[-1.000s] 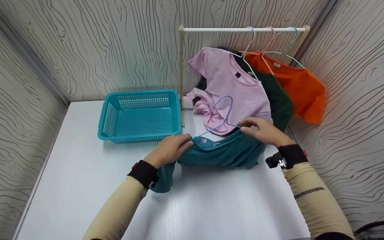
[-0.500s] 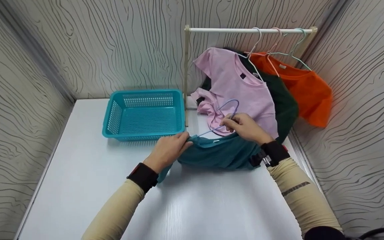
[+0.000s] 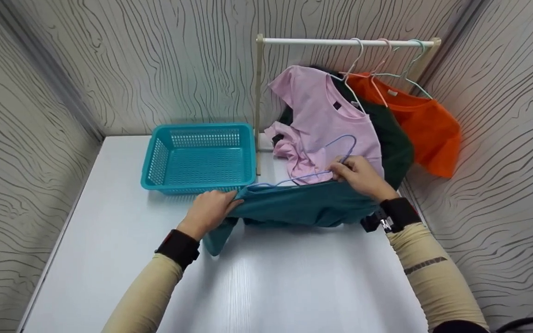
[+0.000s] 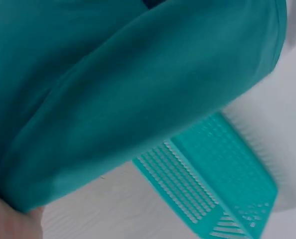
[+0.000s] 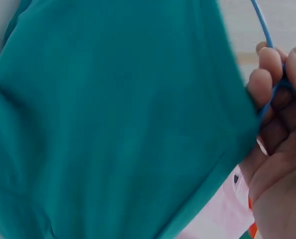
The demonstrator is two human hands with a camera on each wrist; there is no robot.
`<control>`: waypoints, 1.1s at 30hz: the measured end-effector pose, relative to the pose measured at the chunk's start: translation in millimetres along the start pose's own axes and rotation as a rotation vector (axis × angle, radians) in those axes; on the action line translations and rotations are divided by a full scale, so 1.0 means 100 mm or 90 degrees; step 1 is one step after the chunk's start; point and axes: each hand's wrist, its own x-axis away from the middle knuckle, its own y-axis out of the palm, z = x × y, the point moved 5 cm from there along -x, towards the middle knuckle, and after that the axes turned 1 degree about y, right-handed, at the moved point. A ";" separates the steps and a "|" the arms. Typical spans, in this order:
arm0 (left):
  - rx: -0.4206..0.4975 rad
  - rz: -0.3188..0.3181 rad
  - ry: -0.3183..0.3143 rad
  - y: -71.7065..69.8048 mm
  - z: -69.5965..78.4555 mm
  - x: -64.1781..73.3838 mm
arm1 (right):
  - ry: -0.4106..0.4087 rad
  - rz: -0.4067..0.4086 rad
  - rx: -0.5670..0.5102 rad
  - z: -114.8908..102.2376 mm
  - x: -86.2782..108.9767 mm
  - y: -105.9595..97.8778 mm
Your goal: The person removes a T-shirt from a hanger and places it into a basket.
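A teal shirt [image 3: 294,206] is stretched between both hands just above the white table, a sleeve drooping at its left end. My left hand [image 3: 208,210] grips the cloth at its upper left corner. With thumb and fingers, my right hand [image 3: 359,175] pinches a blue clothes hanger [image 3: 294,179] at the base of its hook. The hanger's left arm runs along the shirt's upper edge towards the left shoulder; its right arm is hidden. In the right wrist view, the blue wire [image 5: 262,22] passes between the fingertips beside the cloth.
Behind the left hand stands a turquoise plastic basket [image 3: 144,178]. A rack with a white rail [image 3: 303,42] holds pink [image 3: 310,99], dark green [image 3: 398,152] and orange [image 3: 437,134] shirts on hangers. A crumpled pink cloth [image 3: 289,150] lies at the rack's foot. Patterned walls enclose the table.
My right hand moved from the shirt's right side to the hanger's hook base and pinched it, then shifted right with it. My left hand pulled the shirt's corner left.
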 end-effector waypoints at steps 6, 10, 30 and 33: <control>0.003 0.001 -0.015 0.07 -0.15 0.04 | 0.001 0.015 -0.068 0.10 0.01 -0.05; 0.068 -0.019 -0.013 0.11 -0.10 0.01 | 0.005 0.026 -0.076 0.27 -0.05 0.01; 0.183 -0.081 0.077 0.42 0.59 -0.30 | -0.027 0.083 0.003 -0.27 -0.42 0.36; 0.173 -0.096 0.088 0.52 0.69 -0.33 | -0.050 0.084 0.007 -0.36 -0.47 0.41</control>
